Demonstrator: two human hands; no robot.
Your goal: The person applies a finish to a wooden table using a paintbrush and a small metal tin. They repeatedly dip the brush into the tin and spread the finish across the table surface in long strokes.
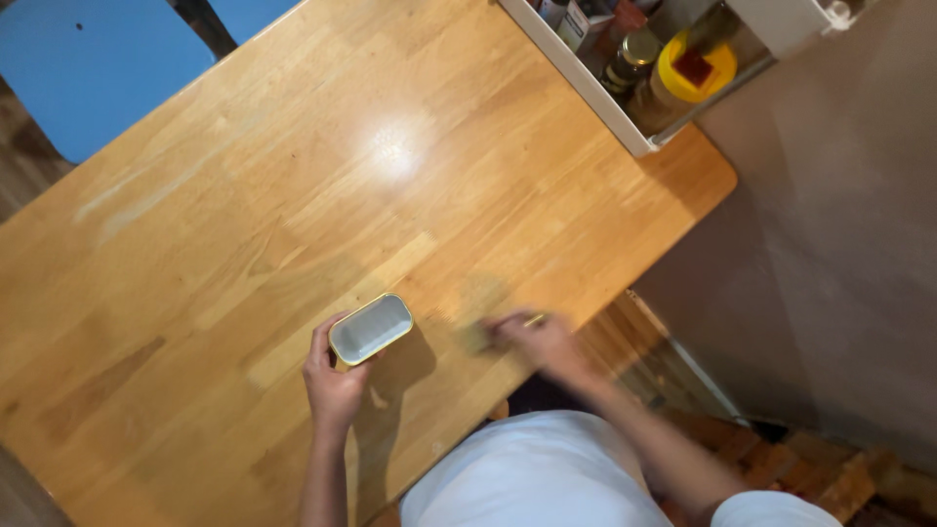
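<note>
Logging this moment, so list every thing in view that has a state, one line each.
Rectangular tin: upright on the wooden table, lid end up, appears sealed.
Left hand: gripping the tin from the side.
Right hand: motion-blurred at the table edge, holding something small; cannot tell what.
Yellow-lidded jar: closed, standing in the white rack.
Blue chair: unoccupied.

The person wears a plain white short-sleeved top (535,473), its rounded front filling the near edge and one white sleeve (771,509) at the near right, with both forearms bare and no watch, ring or glove visible.
</note>
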